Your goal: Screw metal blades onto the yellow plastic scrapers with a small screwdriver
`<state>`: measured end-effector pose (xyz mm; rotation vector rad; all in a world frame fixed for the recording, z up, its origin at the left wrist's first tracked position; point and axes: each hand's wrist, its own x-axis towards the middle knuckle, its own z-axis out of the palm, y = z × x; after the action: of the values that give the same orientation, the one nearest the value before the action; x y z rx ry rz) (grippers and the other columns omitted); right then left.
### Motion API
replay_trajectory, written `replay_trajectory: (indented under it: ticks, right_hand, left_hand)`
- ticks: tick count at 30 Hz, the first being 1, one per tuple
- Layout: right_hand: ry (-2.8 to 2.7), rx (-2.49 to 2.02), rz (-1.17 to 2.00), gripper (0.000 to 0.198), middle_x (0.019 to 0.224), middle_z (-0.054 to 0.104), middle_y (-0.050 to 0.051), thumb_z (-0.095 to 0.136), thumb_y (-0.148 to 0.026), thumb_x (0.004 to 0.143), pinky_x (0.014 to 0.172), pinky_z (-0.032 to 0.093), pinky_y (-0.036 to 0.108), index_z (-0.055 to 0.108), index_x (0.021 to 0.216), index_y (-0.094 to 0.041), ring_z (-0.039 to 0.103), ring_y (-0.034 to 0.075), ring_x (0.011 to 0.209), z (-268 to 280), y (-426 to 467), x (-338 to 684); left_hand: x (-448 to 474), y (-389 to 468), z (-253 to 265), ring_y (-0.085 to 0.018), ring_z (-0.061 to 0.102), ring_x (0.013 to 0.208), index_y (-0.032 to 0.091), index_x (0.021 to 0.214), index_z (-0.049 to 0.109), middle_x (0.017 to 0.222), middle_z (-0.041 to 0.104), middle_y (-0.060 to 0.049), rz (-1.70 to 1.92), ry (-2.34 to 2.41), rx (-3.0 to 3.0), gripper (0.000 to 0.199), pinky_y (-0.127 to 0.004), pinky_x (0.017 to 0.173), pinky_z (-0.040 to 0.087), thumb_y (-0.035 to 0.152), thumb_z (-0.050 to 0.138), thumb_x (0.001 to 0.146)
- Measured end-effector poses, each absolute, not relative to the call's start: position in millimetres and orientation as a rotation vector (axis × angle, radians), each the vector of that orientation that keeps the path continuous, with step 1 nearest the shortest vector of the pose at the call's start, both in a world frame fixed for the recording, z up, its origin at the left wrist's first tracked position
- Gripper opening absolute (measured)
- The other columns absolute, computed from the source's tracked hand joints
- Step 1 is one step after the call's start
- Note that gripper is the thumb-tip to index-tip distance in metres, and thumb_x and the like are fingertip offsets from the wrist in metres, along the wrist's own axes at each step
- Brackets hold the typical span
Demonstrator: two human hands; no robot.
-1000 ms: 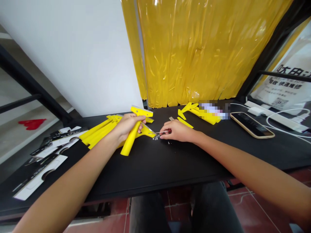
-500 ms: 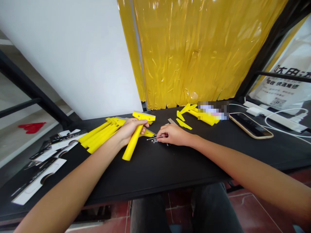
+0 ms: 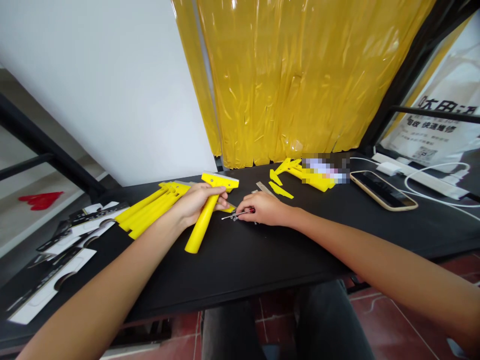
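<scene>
In the head view my left hand [image 3: 200, 202] is closed round a yellow scraper [image 3: 198, 230], its wide head up with a metal blade along the top edge. Two holes show in that head. My right hand [image 3: 264, 207] pinches a small screwdriver [image 3: 234, 215] with a dark red handle, its thin shaft pointing left. Tiny silver screws [image 3: 234, 218] lie on the black table just under the fingers. Behind the left hand another yellow piece [image 3: 228, 208] is partly hidden. Metal blades [image 3: 265, 189] lie behind the right hand.
Several yellow scrapers [image 3: 150, 210] are stacked left of my left hand, near printed cardboard sleeves [image 3: 56, 285]. Yellow parts [image 3: 281, 190] and more scraper handles [image 3: 318, 181] lie at the back right. Beyond them are a phone [image 3: 382, 190], white cables and a power strip [image 3: 420, 175].
The view has shifted slightly, so things sit a little further left. Both hands keep their grip; the right hand with the screwdriver remains low over the screws.
</scene>
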<state>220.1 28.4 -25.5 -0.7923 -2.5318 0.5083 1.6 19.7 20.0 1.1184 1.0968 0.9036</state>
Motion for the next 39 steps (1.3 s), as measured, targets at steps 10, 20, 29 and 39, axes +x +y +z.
replay_trajectory:
  ticks: [10, 20, 29, 39]
  right_hand:
    - [-2.262, -0.77, 0.746, 0.014, 0.082, 0.069, 0.001, 0.069, -0.033, 0.085, 0.07, 0.041, 0.027, 0.073, 0.087, -0.02, 0.058, 0.014, 0.072, -17, 30, 227]
    - [-1.873, -0.844, 0.6, 0.017, 0.079, 0.066, 0.001, 0.07, -0.038, 0.085, 0.067, 0.04, 0.028, 0.075, 0.083, -0.022, 0.054, 0.014, 0.07, -2, 28, 232]
    - [-1.972, -0.826, 0.447, 0.023, 0.079, 0.065, 0.003, 0.064, -0.042, 0.091, 0.066, 0.039, 0.03, 0.075, 0.085, -0.024, 0.055, 0.016, 0.071, -9, 24, 228]
    - [-1.967, -0.899, 0.492, 0.02, 0.079, 0.066, 0.002, 0.069, -0.038, 0.087, 0.067, 0.04, 0.029, 0.069, 0.078, -0.02, 0.057, 0.015, 0.072, -5, 22, 227]
  left_hand:
    - [3, 19, 19, -0.01, 0.056, 0.047, 0.012, 0.068, 0.07, 0.045, 0.055, -0.001, 0.899, 1.067, 1.196, 0.018, -0.037, 0.09, 0.056, 0.023, 0.074, 0.081]
    - [20, -1, 22, -0.017, 0.063, 0.049, 0.012, 0.072, 0.068, 0.046, 0.058, -0.001, 0.915, 1.082, 1.483, 0.022, -0.033, 0.064, 0.058, 0.031, 0.073, 0.082]
    - [28, -8, 19, -0.019, 0.067, 0.05, 0.014, 0.067, 0.061, 0.047, 0.06, -0.001, 0.928, 1.128, 1.629, 0.026, -0.029, 0.059, 0.054, 0.03, 0.069, 0.085]
    - [28, -9, 14, -0.019, 0.067, 0.05, 0.016, 0.066, 0.058, 0.048, 0.06, 0.0, 0.953, 1.121, 1.706, 0.027, -0.031, 0.058, 0.055, 0.031, 0.069, 0.086]
